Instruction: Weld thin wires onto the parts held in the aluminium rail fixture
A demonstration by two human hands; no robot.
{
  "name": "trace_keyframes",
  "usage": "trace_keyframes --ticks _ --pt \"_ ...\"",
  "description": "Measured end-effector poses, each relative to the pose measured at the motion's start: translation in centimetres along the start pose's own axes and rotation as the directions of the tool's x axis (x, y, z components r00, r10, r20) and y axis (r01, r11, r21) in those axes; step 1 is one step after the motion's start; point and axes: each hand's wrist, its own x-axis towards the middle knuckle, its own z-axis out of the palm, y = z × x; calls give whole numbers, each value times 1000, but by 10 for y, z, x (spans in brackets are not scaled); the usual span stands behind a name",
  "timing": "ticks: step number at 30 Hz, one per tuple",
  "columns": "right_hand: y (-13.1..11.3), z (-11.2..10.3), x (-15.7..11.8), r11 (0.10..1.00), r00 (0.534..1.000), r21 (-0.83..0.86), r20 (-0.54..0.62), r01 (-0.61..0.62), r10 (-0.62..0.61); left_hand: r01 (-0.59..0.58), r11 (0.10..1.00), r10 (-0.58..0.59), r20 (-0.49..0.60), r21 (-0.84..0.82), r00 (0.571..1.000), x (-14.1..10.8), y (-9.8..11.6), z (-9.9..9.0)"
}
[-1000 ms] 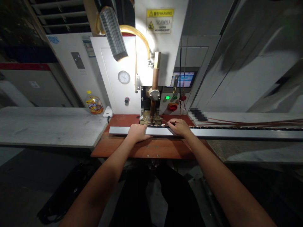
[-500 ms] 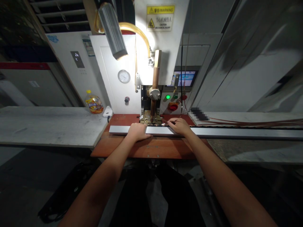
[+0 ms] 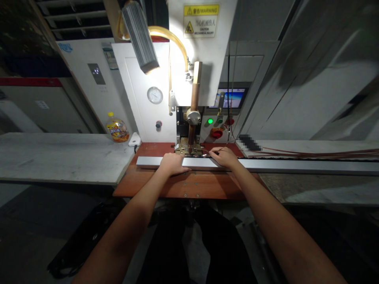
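A long silver metal bar [image 3: 275, 165] lies across the brown machine table [image 3: 180, 187] and runs off to the right. My left hand [image 3: 172, 163] is closed over the bar left of the welding tip, thumb along its front side. With bent, pinched fingers, my right hand [image 3: 224, 157] holds what looks like a thin reddish-brown wire at the bar's back edge; its fingertips are partly hidden. Between the hands, the machine's upright copper electrode [image 3: 191, 136] points down at a brass-coloured fixture [image 3: 182, 149] just behind the bar.
Behind stands the white machine with a pressure gauge [image 3: 155, 95], a lit green button [image 3: 210, 121], a red knob [image 3: 217, 133] and a screen [image 3: 233, 98]. A lamp [image 3: 140, 37] hangs above. A bottle [image 3: 117, 128] is at left; reddish-brown wires [image 3: 310, 153] lie at right.
The picture on the screen has changed. Both hands and the bar stay practically where they were.
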Motion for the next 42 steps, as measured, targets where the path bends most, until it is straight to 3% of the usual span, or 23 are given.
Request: trace_keyframes --ticks 24,31,42 --pt "5 1 7 999 998 39 51 -34 32 -16 1000 16 26 -5 1000 3 -2 -3" --pt "7 2 9 987 999 159 45 -15 8 -19 1000 19 18 0 1000 4 -2 -2" --pt "11 1 14 951 996 298 -20 -82 92 3 1000 -3 52 -7 999 1 1 -8"
